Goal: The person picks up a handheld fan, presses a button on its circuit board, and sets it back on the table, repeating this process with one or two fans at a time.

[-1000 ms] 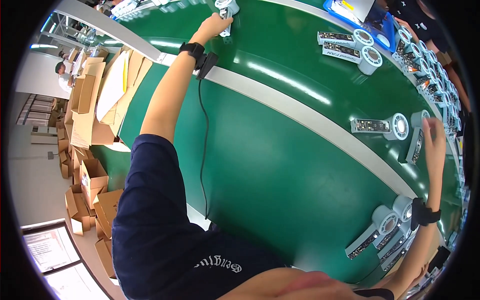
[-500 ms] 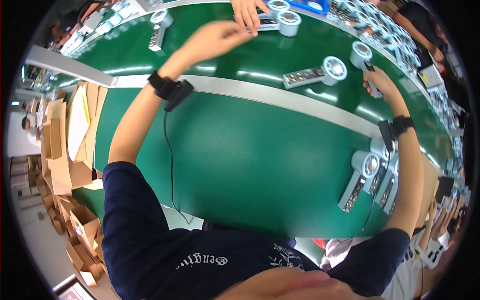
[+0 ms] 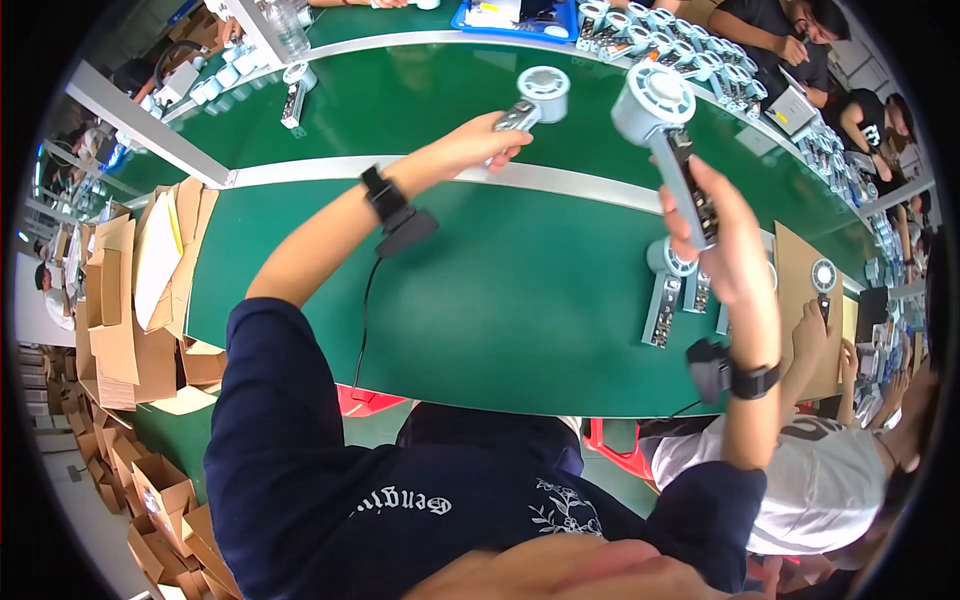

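My left hand (image 3: 492,143) is closed round the handle of a light-blue handheld fan (image 3: 544,94), whose round head points away over the green belt. In my right hand (image 3: 722,228) another light-blue handheld fan (image 3: 652,104) is held up by its handle, head up and tilted to the left. The handle's open side shows small electronic parts. Below my right hand, several similar fans (image 3: 661,308) lie side by side on the near green table (image 3: 480,310), partly hidden by my wrist. Each wrist wears a black strap with a small device.
A pale metal rail (image 3: 290,171) separates table from belt. One more fan (image 3: 293,100) lies far left on the belt. Beyond are a blue tray (image 3: 510,30) and rows of fans (image 3: 690,50). Cardboard boxes (image 3: 130,290) stand left; a co-worker in white (image 3: 820,490) sits right.
My left hand, empty before, now grips a fan. My right hand has lifted its fan and brought it nearer and leftward. Another person's hand has left the belt. The whole view has shifted.
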Demonstrator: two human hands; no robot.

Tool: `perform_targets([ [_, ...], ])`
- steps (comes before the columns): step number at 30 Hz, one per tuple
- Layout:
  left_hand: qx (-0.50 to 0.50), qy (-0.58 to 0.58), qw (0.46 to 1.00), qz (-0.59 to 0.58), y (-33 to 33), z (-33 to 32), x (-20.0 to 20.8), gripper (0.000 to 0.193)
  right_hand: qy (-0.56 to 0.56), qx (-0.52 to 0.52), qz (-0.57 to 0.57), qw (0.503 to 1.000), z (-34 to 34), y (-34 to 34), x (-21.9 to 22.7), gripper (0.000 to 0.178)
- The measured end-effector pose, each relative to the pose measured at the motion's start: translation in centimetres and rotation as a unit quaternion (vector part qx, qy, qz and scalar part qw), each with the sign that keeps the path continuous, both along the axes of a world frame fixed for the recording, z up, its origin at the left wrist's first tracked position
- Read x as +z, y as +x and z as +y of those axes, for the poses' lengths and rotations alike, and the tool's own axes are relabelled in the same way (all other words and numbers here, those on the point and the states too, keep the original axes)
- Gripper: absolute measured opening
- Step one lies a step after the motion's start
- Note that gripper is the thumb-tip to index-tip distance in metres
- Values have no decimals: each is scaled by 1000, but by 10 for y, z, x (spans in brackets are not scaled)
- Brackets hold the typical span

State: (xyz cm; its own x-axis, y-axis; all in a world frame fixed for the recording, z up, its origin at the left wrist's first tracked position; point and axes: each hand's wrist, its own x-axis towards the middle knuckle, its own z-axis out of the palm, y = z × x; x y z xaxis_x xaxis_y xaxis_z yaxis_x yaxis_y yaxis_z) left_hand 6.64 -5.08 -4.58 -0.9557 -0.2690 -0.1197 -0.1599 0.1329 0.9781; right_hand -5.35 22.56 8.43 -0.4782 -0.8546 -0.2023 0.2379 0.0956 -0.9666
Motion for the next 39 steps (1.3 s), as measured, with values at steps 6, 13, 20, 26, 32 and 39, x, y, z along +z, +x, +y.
perform_targets([
  [6,121,250,955,108,105,106,57,26,-132,-3,-67,989,45,78,-38,32],
  [13,169,232,932,221,160,188,34,33,-177,-23,-90,980,48,135,-89,28],
  [20,185,265,907,271,148,216,-1,39,-200,-123,-28,972,55,165,-122,26],
  [26,174,276,907,267,138,231,-18,39,-213,-100,-32,971,62,161,-141,26],
  [32,197,279,912,228,132,241,-46,40,-189,-83,-60,977,58,160,-167,30],
  [39,251,296,894,223,127,243,-58,41,-174,-50,-32,983,53,157,-181,39],
])
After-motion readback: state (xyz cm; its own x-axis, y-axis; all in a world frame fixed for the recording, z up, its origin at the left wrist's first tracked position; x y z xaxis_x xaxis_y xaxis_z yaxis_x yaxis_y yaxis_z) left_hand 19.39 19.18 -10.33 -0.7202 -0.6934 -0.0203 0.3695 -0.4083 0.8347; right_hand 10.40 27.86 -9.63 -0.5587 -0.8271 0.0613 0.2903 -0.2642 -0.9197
